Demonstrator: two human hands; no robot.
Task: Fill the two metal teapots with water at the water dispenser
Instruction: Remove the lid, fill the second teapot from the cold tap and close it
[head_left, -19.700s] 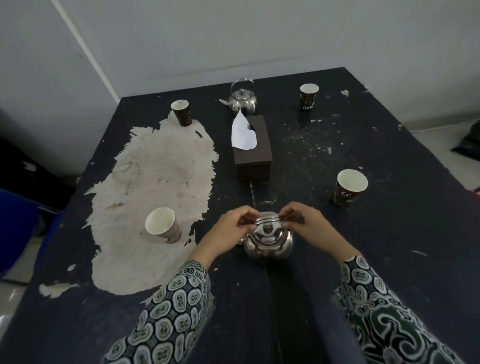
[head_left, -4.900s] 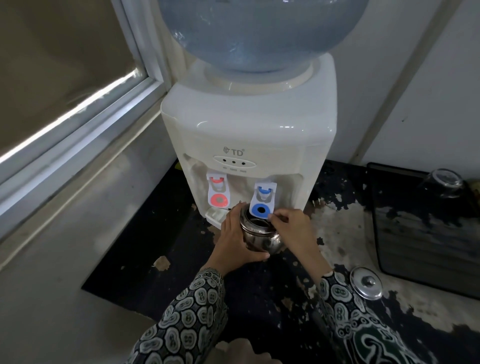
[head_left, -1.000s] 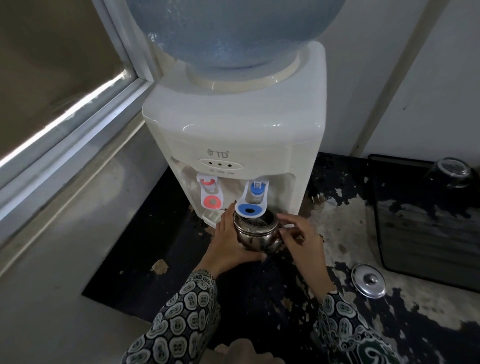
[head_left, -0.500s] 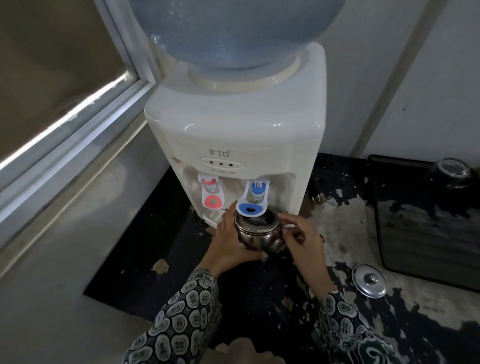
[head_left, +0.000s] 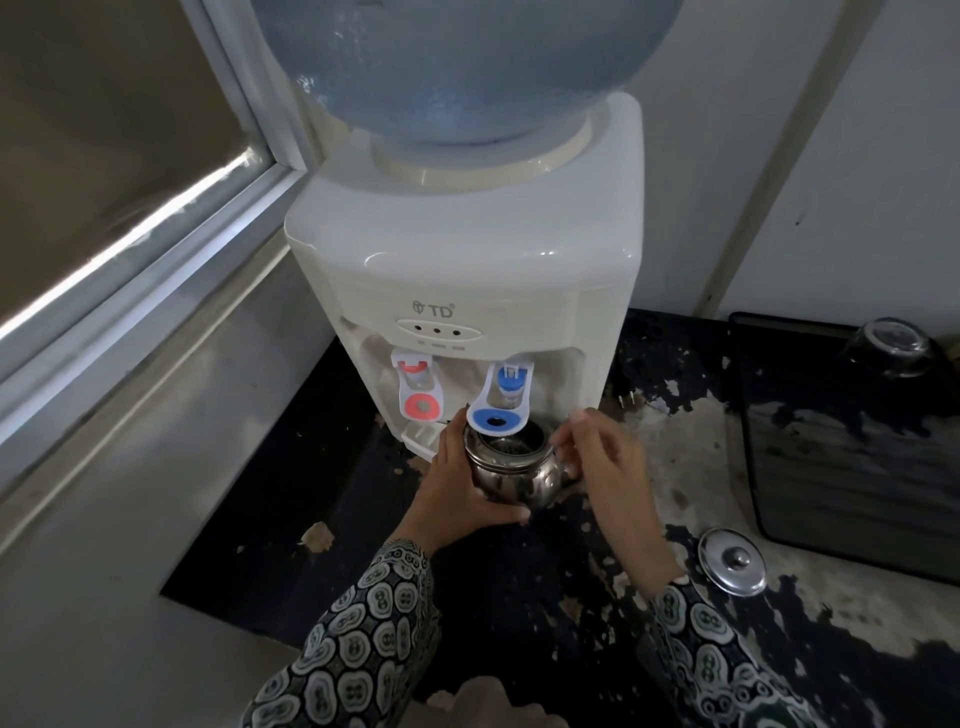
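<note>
White plastic makes up your water dispenser (head_left: 467, 270), the biggest thing before you, standing on the worn black counter (head_left: 322, 519) with its blue water bottle (head_left: 457, 67) seated on top. To your right a black tray (head_left: 852, 467) lies on the counter with an upturned glass (head_left: 888, 345) at its far edge. Your left hand (head_left: 460, 493) wraps around the left side of the metal teapot (head_left: 514, 473), thumb curled under its belly toward you. Your right hand (head_left: 608, 467) is curled against the pot's right side, fingertips pinching something at the rim; you cannot tell exactly what from here. The teapot sits open-topped right under the blue tap (head_left: 501, 400), its mouth just beneath the tap's paddle, with the red tap (head_left: 418, 392) just to the left. The pot's lid (head_left: 732, 561) rests on the counter near your right sleeve (head_left: 722, 660), well apart from the pot.
</note>
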